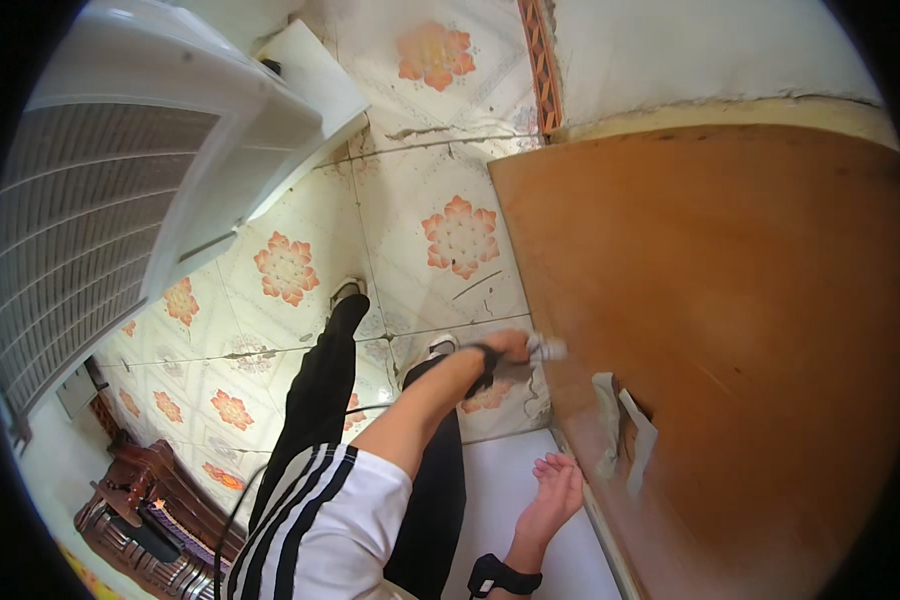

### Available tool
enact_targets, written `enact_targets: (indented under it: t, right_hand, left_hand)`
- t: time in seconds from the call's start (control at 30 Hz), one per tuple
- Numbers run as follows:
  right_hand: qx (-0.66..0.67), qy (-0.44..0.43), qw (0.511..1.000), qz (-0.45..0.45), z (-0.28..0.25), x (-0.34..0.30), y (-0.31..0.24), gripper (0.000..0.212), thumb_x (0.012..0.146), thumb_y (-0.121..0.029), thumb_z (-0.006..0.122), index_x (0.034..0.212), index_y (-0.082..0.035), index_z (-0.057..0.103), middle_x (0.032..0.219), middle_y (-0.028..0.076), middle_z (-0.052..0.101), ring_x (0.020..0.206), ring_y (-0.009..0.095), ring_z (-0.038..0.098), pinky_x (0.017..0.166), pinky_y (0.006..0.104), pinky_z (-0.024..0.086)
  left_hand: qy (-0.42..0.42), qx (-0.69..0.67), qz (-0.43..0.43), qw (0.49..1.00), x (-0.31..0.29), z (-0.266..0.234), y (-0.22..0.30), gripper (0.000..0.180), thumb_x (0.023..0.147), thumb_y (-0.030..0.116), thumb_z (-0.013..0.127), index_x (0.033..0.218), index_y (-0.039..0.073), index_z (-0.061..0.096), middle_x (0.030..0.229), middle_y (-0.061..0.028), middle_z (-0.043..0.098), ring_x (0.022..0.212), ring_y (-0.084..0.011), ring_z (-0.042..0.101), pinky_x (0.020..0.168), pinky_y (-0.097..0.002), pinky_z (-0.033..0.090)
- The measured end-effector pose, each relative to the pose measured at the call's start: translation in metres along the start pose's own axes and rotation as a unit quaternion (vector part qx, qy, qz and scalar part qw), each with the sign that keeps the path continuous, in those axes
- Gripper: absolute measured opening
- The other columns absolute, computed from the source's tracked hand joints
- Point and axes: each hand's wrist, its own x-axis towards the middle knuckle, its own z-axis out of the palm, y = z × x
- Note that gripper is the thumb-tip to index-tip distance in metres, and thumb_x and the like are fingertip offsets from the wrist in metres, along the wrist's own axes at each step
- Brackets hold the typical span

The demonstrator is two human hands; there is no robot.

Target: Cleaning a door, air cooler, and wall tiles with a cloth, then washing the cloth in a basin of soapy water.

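Wad of whitish material (547, 348) sits at the fingertips of the left hand (510, 345), by the near edge of a brown wooden board (730, 300); it blurs too much to tell cloth from paper, or whether it touches the wood. That hand is closed on its near end, leaving the far end loose. It looks light and soft, likely to crumple rather than break, so a bunched hold through the middle should control it better than a pinch at one corner. The board looks stiff, smooth and heavy for one hand; its straight edge seems the natural place to grip, though a flat palm could slide on the face. Two pale strips (644, 440) on it look thin and easily torn, best taken by a free end. The right hand (555, 490) is partly open, fingers loosely curled with nothing in them, above a white panel (510, 500) and close to the board's edge; contact there is unclear. Farther out lie the flower-patterned tiled floor (400, 240), a white slatted appliance (250, 130) to the left, and dark wooden furniture (155, 500) at lower left.
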Motion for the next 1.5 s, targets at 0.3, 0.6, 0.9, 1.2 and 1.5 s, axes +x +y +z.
enact_targets:
  t: [0.3,0.6,0.9,1.2,1.5]
  right_hand:
    - [-0.011,-0.128,0.992,0.007,0.002,-0.067,-0.036,0.023,0.091,-0.017,0.049,0.107,-0.001,0.053,0.099,0.008,0.058,0.086,0.017,0.057,0.072,0.0262,0.045]
    - [0.01,-0.355,0.923,-0.146,0.036,-0.128,-0.125,0.043,0.085,-0.011,0.057,0.123,0.0,0.042,0.12,0.01,0.047,0.106,0.016,0.048,0.084,0.0257,0.041]
    - [-0.123,-0.515,0.811,-0.249,0.08,-0.206,-0.223,0.015,0.087,-0.011,0.056,0.098,-0.002,0.057,0.087,0.002,0.058,0.077,0.01,0.057,0.063,0.0226,0.047]
    - [-0.062,-0.405,0.836,-0.365,0.132,-0.244,-0.327,0.021,0.09,-0.019,0.052,0.106,-0.008,0.057,0.098,0.002,0.061,0.082,0.011,0.057,0.07,0.0251,0.043]
    - [-0.082,-0.344,0.842,-0.407,0.207,-0.314,-0.344,0.039,0.09,-0.026,0.051,0.124,-0.007,0.043,0.121,0.008,0.049,0.105,0.017,0.05,0.087,0.0338,0.04]
  left_hand:
    - [0.194,-0.266,0.043,0.943,-0.21,0.031,0.003,0.056,0.072,0.025,0.06,0.122,0.004,0.046,0.102,-0.0157,0.061,0.091,-0.0247,0.058,0.077,-0.0334,0.046]
    - [0.289,-0.242,0.28,0.883,-0.386,-0.014,0.132,0.044,0.076,0.018,0.06,0.117,0.003,0.05,0.102,-0.0068,0.059,0.095,-0.0125,0.053,0.083,-0.0292,0.043]
    - [0.602,-0.297,0.161,0.724,-0.599,-0.016,0.166,0.03,0.07,0.02,0.061,0.093,0.001,0.061,0.08,-0.0134,0.064,0.072,-0.0158,0.058,0.067,-0.0289,0.046]
    - [0.717,-0.393,0.011,0.576,-0.7,0.093,0.08,0.037,0.066,0.024,0.067,0.091,-0.003,0.06,0.079,-0.0156,0.064,0.073,-0.0225,0.062,0.07,-0.0308,0.047]
    - [0.724,-0.549,-0.02,0.417,-0.794,0.11,-0.043,0.035,0.064,0.016,0.063,0.092,-0.005,0.06,0.081,-0.0107,0.063,0.073,-0.015,0.058,0.069,-0.0285,0.047]
